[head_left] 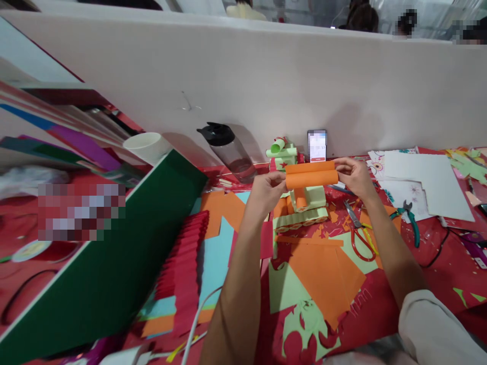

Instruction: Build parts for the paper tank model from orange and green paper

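A curled sheet of orange paper (312, 176) is stretched level between my two hands, above the table. My left hand (271, 186) pinches its left end and my right hand (352, 175) pinches the right end. Just below it stands a paper model tank (304, 217) in pale green and orange, partly hidden by the sheet. Behind is a smaller green and red paper model (282, 154). Red-handled scissors (359, 238) and yellow-handled scissors (370, 238) lie to the right, below my right hand.
Orange sheets (323, 279) and cut green scraps (308, 329) cover the front of the table. A phone (317, 145) leans on the white partition (243, 76). A bottle (232, 152) and a dark green board (114, 263) stand left; teal pliers (413, 223) and white boards (441, 182) lie right.
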Motion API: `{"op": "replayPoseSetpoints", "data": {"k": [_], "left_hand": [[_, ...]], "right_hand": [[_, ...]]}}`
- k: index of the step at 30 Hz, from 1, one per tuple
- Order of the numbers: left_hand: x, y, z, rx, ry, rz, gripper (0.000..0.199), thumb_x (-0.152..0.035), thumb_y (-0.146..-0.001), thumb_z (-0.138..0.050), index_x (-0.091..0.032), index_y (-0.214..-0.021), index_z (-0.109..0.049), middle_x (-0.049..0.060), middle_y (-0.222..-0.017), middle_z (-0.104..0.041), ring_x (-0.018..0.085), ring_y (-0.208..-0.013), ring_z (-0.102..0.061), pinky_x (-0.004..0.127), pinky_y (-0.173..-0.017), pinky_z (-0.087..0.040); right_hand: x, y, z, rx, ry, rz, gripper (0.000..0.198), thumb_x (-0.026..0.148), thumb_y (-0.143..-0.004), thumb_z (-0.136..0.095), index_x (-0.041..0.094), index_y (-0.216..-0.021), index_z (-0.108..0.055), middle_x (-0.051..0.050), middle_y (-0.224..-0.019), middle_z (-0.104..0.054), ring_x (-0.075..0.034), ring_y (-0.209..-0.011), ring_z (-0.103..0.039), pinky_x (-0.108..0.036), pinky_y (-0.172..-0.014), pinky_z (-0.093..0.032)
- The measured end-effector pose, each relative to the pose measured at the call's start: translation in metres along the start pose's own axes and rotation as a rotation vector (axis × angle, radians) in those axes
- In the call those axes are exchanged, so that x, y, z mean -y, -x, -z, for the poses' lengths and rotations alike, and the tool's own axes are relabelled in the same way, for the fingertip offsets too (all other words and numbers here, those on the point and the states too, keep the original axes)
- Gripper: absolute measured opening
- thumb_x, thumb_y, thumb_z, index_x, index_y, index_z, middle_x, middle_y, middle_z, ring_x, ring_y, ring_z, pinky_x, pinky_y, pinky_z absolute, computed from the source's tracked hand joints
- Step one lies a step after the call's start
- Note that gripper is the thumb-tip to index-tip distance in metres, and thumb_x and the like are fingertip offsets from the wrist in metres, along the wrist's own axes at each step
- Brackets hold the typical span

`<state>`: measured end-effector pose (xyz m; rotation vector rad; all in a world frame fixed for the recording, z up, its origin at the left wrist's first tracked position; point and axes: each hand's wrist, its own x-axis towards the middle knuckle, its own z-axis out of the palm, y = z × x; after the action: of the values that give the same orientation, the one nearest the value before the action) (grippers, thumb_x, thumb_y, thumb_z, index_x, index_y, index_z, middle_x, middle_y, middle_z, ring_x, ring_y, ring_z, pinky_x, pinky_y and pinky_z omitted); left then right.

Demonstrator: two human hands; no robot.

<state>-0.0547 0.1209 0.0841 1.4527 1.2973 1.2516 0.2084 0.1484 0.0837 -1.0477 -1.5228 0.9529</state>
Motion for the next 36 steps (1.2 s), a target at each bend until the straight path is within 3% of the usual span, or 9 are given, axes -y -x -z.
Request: {"op": "replayPoseSetpoints", "data": {"k": [16, 19, 23, 26, 29, 32, 36], "left_hand": [[-0.006, 0.001, 0.004, 0.039, -0.004, 0.020, 0.009, -0.026, -0.065, -0.067, -0.017, -0.063, -0.067, -0.002, -0.058, -0.059, 0.009, -0.056, -0.048, 0.020, -0.053, -0.036], [-0.008, 0.003, 0.006, 0.016, 0.000, 0.005, 0.010, -0.027, -0.066, -0.065, -0.017, -0.065, -0.066, -0.003, -0.060, -0.060, 0.009, -0.057, -0.047, 0.020, -0.054, -0.036], [-0.011, 0.004, 0.008, 0.016, -0.007, -0.027, 0.009, -0.026, -0.064, -0.065, -0.017, -0.065, -0.065, -0.002, -0.061, -0.059, 0.010, -0.060, -0.050, 0.020, -0.057, -0.039], [-0.011, 0.004, 0.008, 0.005, -0.025, -0.022, 0.010, -0.028, -0.064, -0.067, -0.018, -0.063, -0.064, -0.002, -0.060, -0.059, 0.011, -0.060, -0.051, 0.021, -0.057, -0.040], [-0.009, 0.002, 0.008, -0.013, -0.021, -0.016, 0.011, -0.028, -0.062, -0.070, -0.019, -0.063, -0.065, -0.002, -0.059, -0.058, 0.012, -0.060, -0.050, 0.021, -0.056, -0.040], [-0.008, 0.002, 0.009, -0.014, -0.020, -0.021, 0.010, -0.027, -0.061, -0.071, -0.019, -0.062, -0.066, -0.001, -0.059, -0.059, 0.012, -0.059, -0.050, 0.021, -0.053, -0.038], [-0.006, 0.002, 0.011, -0.006, -0.036, -0.025, 0.010, -0.027, -0.061, -0.070, -0.018, -0.061, -0.066, -0.001, -0.060, -0.060, 0.011, -0.059, -0.048, 0.021, -0.055, -0.038]], "right_hand": [[0.007, 0.002, 0.018, 0.178, 0.036, -0.092, 0.044, 0.034, -0.076, -0.083, 0.020, -0.116, -0.074, -0.007, -0.101, -0.081, -0.023, -0.095, -0.076, -0.038, -0.087, -0.062], [0.012, 0.003, 0.031, 0.148, 0.090, -0.079, 0.044, 0.037, -0.079, -0.082, 0.020, -0.118, -0.074, -0.008, -0.102, -0.081, -0.023, -0.093, -0.076, -0.038, -0.087, -0.061], [0.010, 0.004, 0.063, -0.001, 0.259, -0.058, 0.040, 0.041, -0.085, -0.075, 0.018, -0.118, -0.073, -0.007, -0.095, -0.080, -0.022, -0.089, -0.075, -0.036, -0.084, -0.058], [0.002, 0.005, 0.090, -0.033, 0.625, -0.214, 0.033, 0.041, -0.092, -0.064, 0.018, -0.116, -0.071, -0.008, -0.096, -0.079, -0.021, -0.086, -0.073, -0.031, -0.077, -0.053], [-0.008, 0.008, 0.105, 0.072, 1.058, -0.492, 0.029, 0.047, -0.094, -0.062, 0.020, -0.089, -0.072, -0.009, -0.084, -0.076, -0.022, -0.078, -0.069, -0.030, -0.069, -0.044], [-0.019, 0.011, 0.105, 0.219, 1.102, -0.623, 0.045, 0.055, -0.090, -0.068, 0.021, -0.062, -0.063, -0.006, -0.058, -0.064, -0.021, -0.063, -0.062, -0.030, -0.061, -0.038], [-0.031, 0.010, 0.098, 0.349, 1.052, -0.663, 0.044, 0.053, -0.087, -0.073, 0.021, -0.060, -0.059, 0.000, -0.054, -0.057, -0.016, -0.055, -0.053, -0.029, -0.057, -0.035]]}}
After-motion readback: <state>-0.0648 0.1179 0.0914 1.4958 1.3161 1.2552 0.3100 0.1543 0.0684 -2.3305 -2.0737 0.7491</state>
